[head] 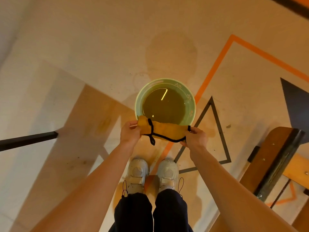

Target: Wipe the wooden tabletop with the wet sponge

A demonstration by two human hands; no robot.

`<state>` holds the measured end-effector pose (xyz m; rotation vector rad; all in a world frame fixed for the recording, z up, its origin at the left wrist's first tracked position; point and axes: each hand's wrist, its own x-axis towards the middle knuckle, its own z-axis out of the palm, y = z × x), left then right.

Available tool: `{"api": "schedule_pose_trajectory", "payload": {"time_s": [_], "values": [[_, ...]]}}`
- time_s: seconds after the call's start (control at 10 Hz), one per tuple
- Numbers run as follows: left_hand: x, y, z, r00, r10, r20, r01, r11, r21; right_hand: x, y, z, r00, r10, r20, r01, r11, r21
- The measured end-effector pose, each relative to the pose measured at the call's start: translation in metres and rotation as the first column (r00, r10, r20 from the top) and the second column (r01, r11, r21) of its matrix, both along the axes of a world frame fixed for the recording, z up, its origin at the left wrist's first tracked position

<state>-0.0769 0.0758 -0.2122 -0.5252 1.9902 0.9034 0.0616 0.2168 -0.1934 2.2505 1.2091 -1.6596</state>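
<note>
Yellow black-edged sponge cloth: stretched between both hands above the near rim of the basin.
Left hand: pinches its left end.
Right hand: pinches its right end.
Pale green round basin: on floor, holding water.

A basin holding water stands on the floor, just beyond the person's two shoes. Above its near rim, the sponge cloth stretches between the left hand at its left end and the right hand at its right end. A wooden tabletop lies to the left of the basin, with a bar reaching in from the left edge. A wooden bench stands at the near right.
</note>
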Motion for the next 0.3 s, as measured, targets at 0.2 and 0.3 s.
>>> {"api": "schedule_pose_trajectory", "payload": {"time_s": [0.2,0.3], "values": [[0.002,-0.011,0.032,0.998,-0.065,-0.019,0.064,0.997,-0.050,0.010,0.006,0.022,0.983,0.156,0.092,-0.161,0.986,0.040],[0.007,-0.011,0.068,0.999,0.030,-0.046,-0.030,0.999,0.011,0.018,0.012,0.053,0.991,0.120,0.062,-0.122,0.992,0.040]]}}
